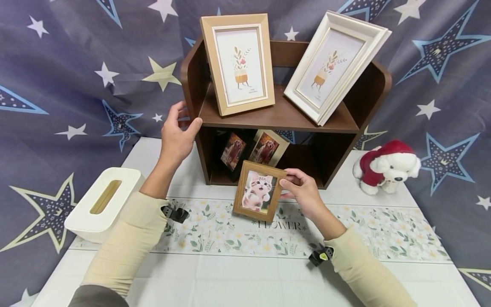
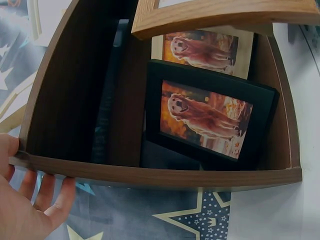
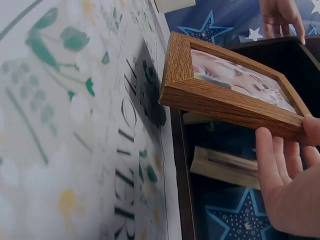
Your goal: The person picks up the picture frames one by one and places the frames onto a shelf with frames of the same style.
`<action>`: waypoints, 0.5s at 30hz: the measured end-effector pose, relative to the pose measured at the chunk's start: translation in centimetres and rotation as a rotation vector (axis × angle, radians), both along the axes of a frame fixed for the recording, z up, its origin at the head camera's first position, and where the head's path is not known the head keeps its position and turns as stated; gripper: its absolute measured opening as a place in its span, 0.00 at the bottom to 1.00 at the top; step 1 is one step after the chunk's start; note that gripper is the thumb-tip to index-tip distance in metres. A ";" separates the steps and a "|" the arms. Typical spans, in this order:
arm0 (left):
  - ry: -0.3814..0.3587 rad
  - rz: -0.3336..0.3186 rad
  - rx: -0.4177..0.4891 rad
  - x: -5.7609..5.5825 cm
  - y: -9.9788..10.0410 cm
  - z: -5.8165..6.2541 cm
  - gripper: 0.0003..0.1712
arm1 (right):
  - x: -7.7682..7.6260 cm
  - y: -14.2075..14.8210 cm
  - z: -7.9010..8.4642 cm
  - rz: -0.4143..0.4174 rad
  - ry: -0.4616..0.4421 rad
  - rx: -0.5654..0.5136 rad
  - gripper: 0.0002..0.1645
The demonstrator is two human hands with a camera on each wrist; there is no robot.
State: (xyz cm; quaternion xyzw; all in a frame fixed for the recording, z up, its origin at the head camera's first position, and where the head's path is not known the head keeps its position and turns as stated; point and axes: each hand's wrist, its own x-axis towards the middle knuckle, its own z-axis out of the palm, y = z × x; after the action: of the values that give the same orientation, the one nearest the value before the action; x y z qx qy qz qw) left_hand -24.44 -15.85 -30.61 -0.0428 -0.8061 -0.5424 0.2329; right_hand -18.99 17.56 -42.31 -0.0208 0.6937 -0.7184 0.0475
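Observation:
My right hand (image 1: 304, 194) pinches the right edge of a small wooden picture frame (image 1: 238, 200) with a kitten photo, held tilted in front of the shelf's lower compartment. In the right wrist view, the fingers (image 3: 280, 160) lie along the frame's underside. My left hand (image 1: 177, 136) grips the left side of a dark brown two-tier shelf (image 1: 280, 121), thumb at the front edge and fingers on the outer side. Inside the lower compartment stand a black picture frame (image 2: 210, 72) and a cream picture frame (image 2: 157, 50), both with dog photos; the kitten frame partly covers them in the head view.
On the upper tier lean a tan picture frame (image 1: 212, 64) and a white picture frame (image 1: 354, 83). A white tissue box (image 1: 126, 179) stands at the left, a plush dog (image 1: 387, 168) at the right. A floral runner (image 1: 215, 238) crosses the white table (image 1: 230, 281).

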 end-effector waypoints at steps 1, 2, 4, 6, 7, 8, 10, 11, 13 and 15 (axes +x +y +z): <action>0.001 -0.002 0.002 0.1 0.0 0.0 0.30 | 0.0 0.2 0.0 -0.004 -0.001 -0.002 0.22; 0.002 -0.004 0.003 0.1 0.0 0.0 0.30 | 0.1 0.5 0.0 -0.009 -0.003 -0.006 0.21; 0.004 -0.007 0.005 0.2 0.0 0.1 0.30 | 0.1 0.9 0.1 -0.019 -0.003 -0.016 0.19; 0.008 -0.008 0.006 0.1 0.0 0.1 0.30 | 0.2 1.4 0.3 -0.029 -0.003 -0.024 0.17; 0.009 -0.009 0.006 0.1 0.0 0.1 0.30 | 0.2 1.6 0.4 -0.034 -0.002 -0.025 0.16; 0.011 -0.010 0.006 0.1 -0.1 0.1 0.30 | 0.2 1.8 0.5 -0.039 0.000 -0.027 0.16; 0.013 -0.013 0.008 0.1 -0.1 0.1 0.30 | 0.3 2.3 0.6 -0.048 0.002 -0.029 0.15; 0.013 -0.013 0.008 0.1 -0.1 0.1 0.30 | 0.3 2.5 0.7 -0.054 0.004 -0.033 0.15; 0.012 -0.015 0.008 0.1 -0.1 0.1 0.30 | 0.3 2.9 0.7 -0.064 0.008 -0.042 0.15; 0.011 -0.014 0.007 0.1 -0.1 0.1 0.30 | 0.4 3.3 0.8 -0.070 0.013 -0.054 0.15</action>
State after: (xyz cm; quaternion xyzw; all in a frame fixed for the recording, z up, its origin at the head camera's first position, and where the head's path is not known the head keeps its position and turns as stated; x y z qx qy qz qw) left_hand -24.33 -15.91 -30.50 -0.0504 -0.8027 -0.5464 0.2337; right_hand -18.58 20.86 -41.51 -0.0023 0.6748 -0.7378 0.0173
